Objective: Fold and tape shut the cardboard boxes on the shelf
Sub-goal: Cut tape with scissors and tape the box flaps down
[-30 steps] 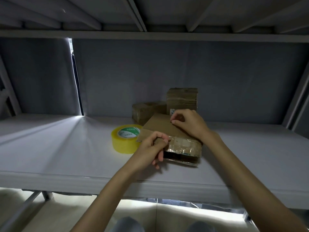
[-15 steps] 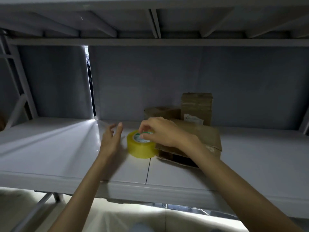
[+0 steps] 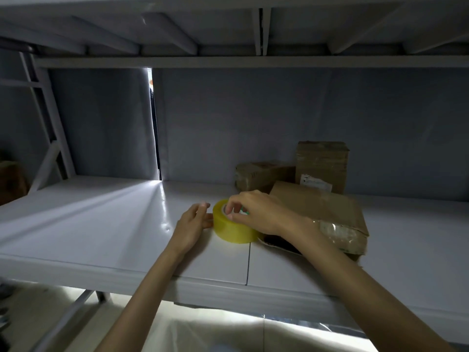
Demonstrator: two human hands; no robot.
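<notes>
A yellow roll of tape (image 3: 232,229) lies flat on the white shelf (image 3: 101,232). My right hand (image 3: 256,214) reaches over it from the right, and its curled fingers pinch the roll's top rim. My left hand (image 3: 193,224) rests against the roll's left side with its fingers fairly straight. Just right of the roll lies a flat cardboard box (image 3: 322,214) with a flap folded over its top and shiny tape on its near end; my right wrist hides part of it.
Two more cardboard boxes stand at the back wall: a low one (image 3: 261,174) and a taller upright one (image 3: 321,165) with a white label. A lit gap (image 3: 154,123) splits the grey back panels. A shelf frame runs overhead. A seam (image 3: 248,262) crosses the shelf.
Both hands left the flat box and moved left to the tape roll. The right hand now pinches the roll's rim, and the left hand came up against its side. The view shifted left.
</notes>
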